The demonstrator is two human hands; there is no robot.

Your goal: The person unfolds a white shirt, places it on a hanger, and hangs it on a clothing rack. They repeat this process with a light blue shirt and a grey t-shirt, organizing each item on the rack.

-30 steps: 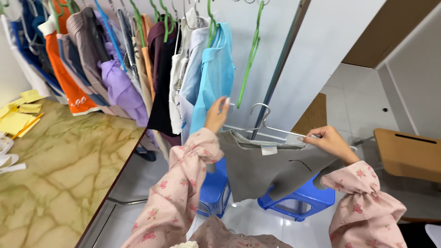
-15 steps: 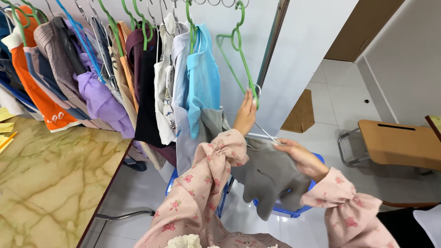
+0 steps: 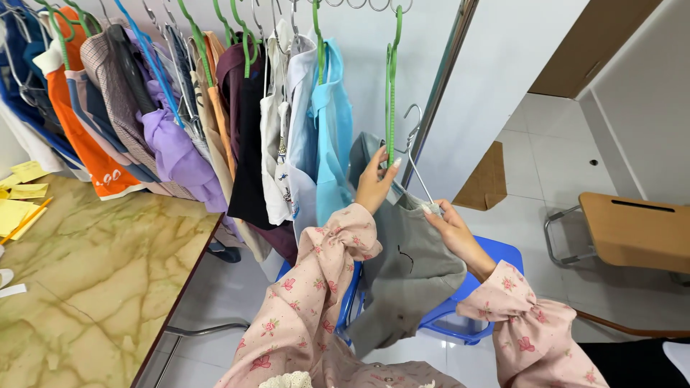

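- Left hand [image 3: 375, 183]: raised, fingers closed over the upper left edge of a grey garment [image 3: 410, 269], apparently to steady the cloth on its hanger.
- Right hand [image 3: 449, 226]: fingers pinched on the right shoulder of the grey garment where the wire runs through it; this grip carries that end of the hanger.
- Metal hanger [image 3: 415, 154]: thin wire, its hook pointing up, just below and beside the rail's empty rings; it is not hooked onto anything, so the two hands bear its weight.
- Grey garment: hangs limp between the hands, its lower part draping in front of a blue plastic stool [image 3: 460, 316] on the floor.
- Green hanger [image 3: 392, 86]: empty, hanging from the rail just left of the metal hook.
- Clothes rail: crowded to the left with a light blue shirt [image 3: 332, 136], a white top [image 3: 282, 129], dark, lilac and orange pieces.
- Bench [image 3: 93, 287]: marble-patterned top at near left, with yellow paper notes [image 3: 21, 194] at its far corner.
- Wooden chair [image 3: 632, 233]: at right, well apart from the hands.
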